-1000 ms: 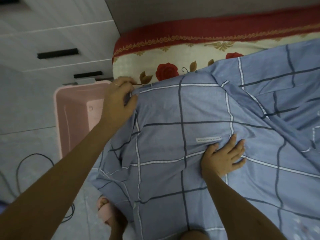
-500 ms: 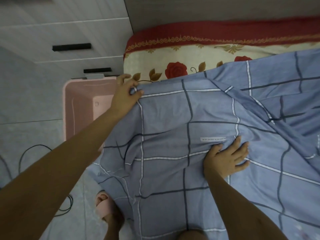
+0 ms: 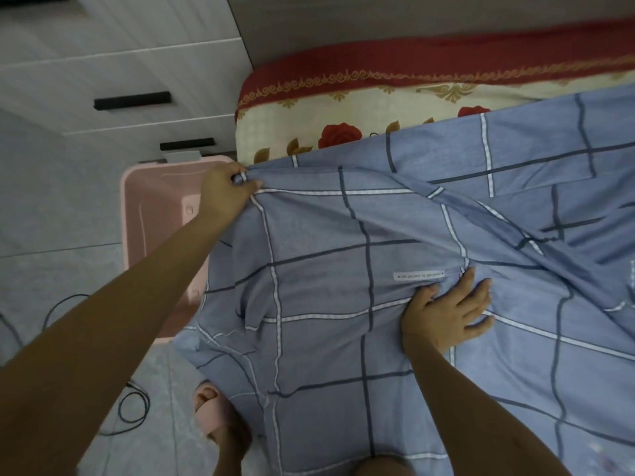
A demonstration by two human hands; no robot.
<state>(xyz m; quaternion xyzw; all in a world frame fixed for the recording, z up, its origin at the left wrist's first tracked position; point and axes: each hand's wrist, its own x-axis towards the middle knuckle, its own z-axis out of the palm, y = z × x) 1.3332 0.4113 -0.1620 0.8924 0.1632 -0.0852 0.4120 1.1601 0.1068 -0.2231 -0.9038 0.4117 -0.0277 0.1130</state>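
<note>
A blue checked sheet (image 3: 323, 290) with dark and white lines lies over the bed and hangs down its near edge. My left hand (image 3: 225, 194) grips the sheet's far left corner, fingers curled round the bunched cloth. My right hand (image 3: 450, 310) lies flat on the sheet with fingers spread, pressing it down just below a small white label (image 3: 419, 275). Folds run from the gripped corner across to the right.
The mattress has a cream cover with red roses (image 3: 340, 135) and a red border (image 3: 412, 70). A pink plastic tub (image 3: 154, 207) stands on the floor left of the bed. White drawers with black handles (image 3: 132, 100) are behind it. Black cables (image 3: 134, 407) lie on the tiles beside my foot in a pink slipper (image 3: 209, 407).
My left hand has closed tighter on the sheet corner, bunching it and pulling it taut. My right hand stays pressed in the same spot.
</note>
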